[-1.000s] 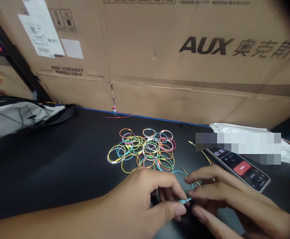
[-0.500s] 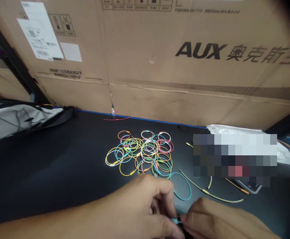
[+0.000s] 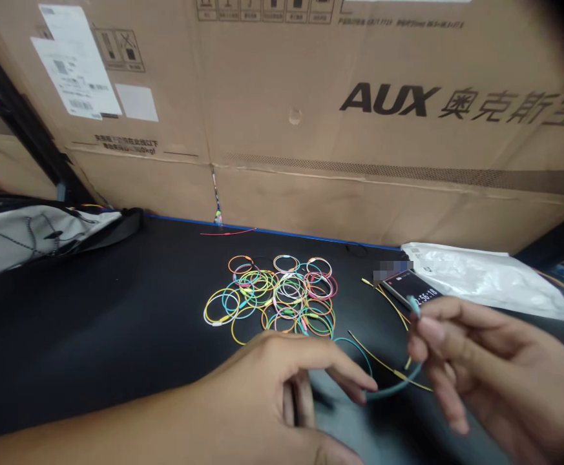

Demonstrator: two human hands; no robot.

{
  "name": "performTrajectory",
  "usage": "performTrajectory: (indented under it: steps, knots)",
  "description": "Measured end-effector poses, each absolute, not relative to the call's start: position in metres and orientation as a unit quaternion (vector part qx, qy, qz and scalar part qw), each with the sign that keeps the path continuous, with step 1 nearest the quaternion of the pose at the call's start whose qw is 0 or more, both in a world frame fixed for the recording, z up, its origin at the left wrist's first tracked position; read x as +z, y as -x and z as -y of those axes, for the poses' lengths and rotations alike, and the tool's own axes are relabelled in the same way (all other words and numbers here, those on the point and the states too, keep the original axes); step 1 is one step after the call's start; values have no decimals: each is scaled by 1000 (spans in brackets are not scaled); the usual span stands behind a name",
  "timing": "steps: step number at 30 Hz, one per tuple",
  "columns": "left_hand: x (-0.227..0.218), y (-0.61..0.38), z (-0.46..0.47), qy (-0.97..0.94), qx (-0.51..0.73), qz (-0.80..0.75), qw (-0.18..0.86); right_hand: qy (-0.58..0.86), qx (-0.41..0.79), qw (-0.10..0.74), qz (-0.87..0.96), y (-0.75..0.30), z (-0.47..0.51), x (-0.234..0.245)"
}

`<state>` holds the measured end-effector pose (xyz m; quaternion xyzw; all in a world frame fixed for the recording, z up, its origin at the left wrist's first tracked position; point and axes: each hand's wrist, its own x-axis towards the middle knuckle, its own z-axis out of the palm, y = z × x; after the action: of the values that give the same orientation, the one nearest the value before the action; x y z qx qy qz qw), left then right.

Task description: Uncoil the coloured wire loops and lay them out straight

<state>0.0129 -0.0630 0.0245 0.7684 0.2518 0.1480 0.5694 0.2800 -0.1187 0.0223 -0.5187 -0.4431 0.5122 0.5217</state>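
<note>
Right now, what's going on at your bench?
A person's right hand pinches one end of a teal wire, lifting it above the black table. The left hand is open beside the wire, apparently holding nothing. A pile of multicoloured wire loops lies beyond them, with a yellow wire nearby.

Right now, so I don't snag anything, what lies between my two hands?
In the head view, a teal wire loop and a thin yellow wire lie between your left hand and right hand.
</note>
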Motion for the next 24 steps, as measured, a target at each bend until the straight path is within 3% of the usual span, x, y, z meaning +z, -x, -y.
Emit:
performTrajectory:
  steps: [4,7,12,21,24]
  knots:
    - [15,-10,65,-920,225,-195,256,584,494,473,436,-314,91,27]
    - [8,-9,65,-954,218,-149,143,618,473,432,456,-320,78,26]
    - [3,-13,62,-969,196,-140,58,649,380,391,530,-317,72,20]
    - [-4,-18,61,-972,191,-135,13,616,125,323,707,-312,98,13]
    - [-3,-19,60,-978,159,-137,0,570,128,306,752,-305,106,6]
